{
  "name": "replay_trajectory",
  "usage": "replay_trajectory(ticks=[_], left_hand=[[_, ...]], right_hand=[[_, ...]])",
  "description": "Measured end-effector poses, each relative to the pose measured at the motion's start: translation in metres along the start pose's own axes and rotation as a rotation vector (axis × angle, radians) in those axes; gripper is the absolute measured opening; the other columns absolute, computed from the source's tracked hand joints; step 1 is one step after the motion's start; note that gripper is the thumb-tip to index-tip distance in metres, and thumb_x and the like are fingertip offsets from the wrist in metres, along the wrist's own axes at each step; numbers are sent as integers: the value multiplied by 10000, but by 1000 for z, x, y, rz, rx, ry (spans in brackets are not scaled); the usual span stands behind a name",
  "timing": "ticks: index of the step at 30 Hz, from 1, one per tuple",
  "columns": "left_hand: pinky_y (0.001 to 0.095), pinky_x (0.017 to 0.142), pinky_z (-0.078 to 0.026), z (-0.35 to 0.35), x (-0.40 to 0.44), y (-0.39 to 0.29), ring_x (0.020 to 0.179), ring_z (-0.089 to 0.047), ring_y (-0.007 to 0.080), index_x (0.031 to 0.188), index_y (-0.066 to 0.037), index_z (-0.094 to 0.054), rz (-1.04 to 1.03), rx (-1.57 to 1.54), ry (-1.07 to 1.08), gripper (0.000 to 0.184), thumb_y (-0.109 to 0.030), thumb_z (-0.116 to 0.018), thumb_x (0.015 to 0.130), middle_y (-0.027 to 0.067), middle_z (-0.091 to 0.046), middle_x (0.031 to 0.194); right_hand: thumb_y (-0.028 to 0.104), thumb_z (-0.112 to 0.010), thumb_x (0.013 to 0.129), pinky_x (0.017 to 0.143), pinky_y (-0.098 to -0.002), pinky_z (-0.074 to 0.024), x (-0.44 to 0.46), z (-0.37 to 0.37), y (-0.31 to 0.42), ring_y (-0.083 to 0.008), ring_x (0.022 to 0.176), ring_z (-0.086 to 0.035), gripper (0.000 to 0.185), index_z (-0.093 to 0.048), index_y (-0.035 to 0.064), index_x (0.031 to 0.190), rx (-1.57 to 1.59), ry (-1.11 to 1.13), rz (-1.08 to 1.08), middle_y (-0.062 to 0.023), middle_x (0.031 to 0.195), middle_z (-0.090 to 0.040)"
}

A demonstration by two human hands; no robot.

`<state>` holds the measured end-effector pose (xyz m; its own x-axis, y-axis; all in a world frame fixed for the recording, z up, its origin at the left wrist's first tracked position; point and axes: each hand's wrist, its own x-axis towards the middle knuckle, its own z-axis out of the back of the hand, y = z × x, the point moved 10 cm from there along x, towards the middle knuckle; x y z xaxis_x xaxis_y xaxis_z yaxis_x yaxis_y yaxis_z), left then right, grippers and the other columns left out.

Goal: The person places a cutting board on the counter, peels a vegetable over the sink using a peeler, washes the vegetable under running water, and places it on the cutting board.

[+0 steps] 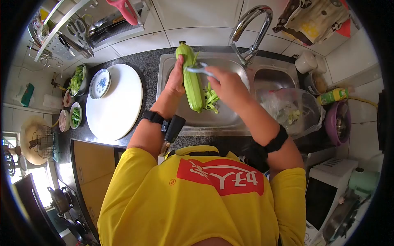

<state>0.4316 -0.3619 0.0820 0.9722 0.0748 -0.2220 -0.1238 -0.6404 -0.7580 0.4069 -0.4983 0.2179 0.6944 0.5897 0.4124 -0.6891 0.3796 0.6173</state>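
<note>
Over the left sink basin [236, 117], a long pale green zucchini [192, 84] is held nearly upright in the view, its stem end toward the wall. My left hand [175, 77] is wrapped around its left side. A vegetable peeler [198, 70] with a light blue handle is gripped in my right hand [227, 85], its head against the upper right side of the zucchini. A loose strip of skin stands up beside the peeler. Several green peelings [210, 98] lie in the basin just right of the zucchini.
A chrome faucet [257, 28] rises behind the sink. Left are a round white cutting board [119, 106] with a patterned bowl [100, 84] on it, and small dishes of cut food. A clear plastic bag [297, 108] and a purple basin [337, 123] stand right.
</note>
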Motion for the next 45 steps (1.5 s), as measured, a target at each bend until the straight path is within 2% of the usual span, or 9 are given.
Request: replay_trajectory(ticks=[12,16,22,26,30,34,37,42,45], left_hand=[[420,690,-493,57,18,-45,764,-567,271,1041,-96,-516,-173,-149,-220,638,-664,-483,751,115,-567,851],[432,651,-499,41,9,-22,749,-577,271,1030,-85,-522,66,-125,-112,673,-690,-449,744,123,-573,827],[373,532,-527,-9,-43,46,674,-619,227,1113,-61,-511,598,194,286,684,-652,-434,777,121,-591,874],[361,527,-544,-38,-82,64,715,-630,229,1160,-38,-483,753,228,379,677,-613,-420,807,128,-592,885],[367,538,-551,-53,-95,67,796,-633,250,1214,-35,-446,799,243,501,708,-620,-359,826,148,-578,1017],[387,622,-558,-63,-101,52,929,-601,306,1288,-11,-353,758,225,584,797,-649,-350,811,194,-519,1143],[461,910,-432,-62,-97,25,1165,-393,452,1351,15,-211,683,-155,542,955,-715,-364,754,252,-348,1313],[489,865,-448,-58,-88,7,1175,-347,495,1357,-13,-210,430,-372,450,998,-760,-365,714,259,-299,1338],[407,765,-419,-59,-82,1,1102,-442,395,1352,-165,-292,266,-333,423,1077,-872,-382,545,142,-345,1344]], right_hand=[[177,-548,819,575,-429,-480,-95,-37,-35,-330,655,-584,231,-527,123,1043,-204,275,-66,-137,738,-577],[206,-583,808,600,-378,-469,-79,-7,-82,-310,681,-597,283,-524,59,1042,136,59,-401,-170,759,-598],[268,-602,813,594,-327,-445,-55,-12,-119,-223,616,-559,296,-545,12,951,422,-130,-512,-134,699,-576],[283,-515,893,677,-261,-482,-51,-48,-115,-111,867,-541,274,-471,83,1074,806,47,-664,-44,1036,-548],[252,-519,890,732,-419,-526,-61,-68,-100,-191,964,-544,201,-431,124,1016,1135,299,-734,-56,1114,-524],[166,-548,868,756,-483,-518,-73,-70,-115,-226,987,-544,158,-433,139,972,1341,178,-779,-60,1063,-529],[152,-609,829,689,-471,-540,-79,-64,-125,-223,889,-577,213,-424,126,931,1544,9,-807,-56,929,-519],[137,-600,834,736,-542,-505,-75,-57,-129,-286,906,-583,196,-419,125,910,1653,-131,-745,-90,949,-533],[138,-595,838,747,-555,-496,-70,-59,-128,-311,908,-584,191,-419,110,905,1668,-197,-755,-114,960,-539]])
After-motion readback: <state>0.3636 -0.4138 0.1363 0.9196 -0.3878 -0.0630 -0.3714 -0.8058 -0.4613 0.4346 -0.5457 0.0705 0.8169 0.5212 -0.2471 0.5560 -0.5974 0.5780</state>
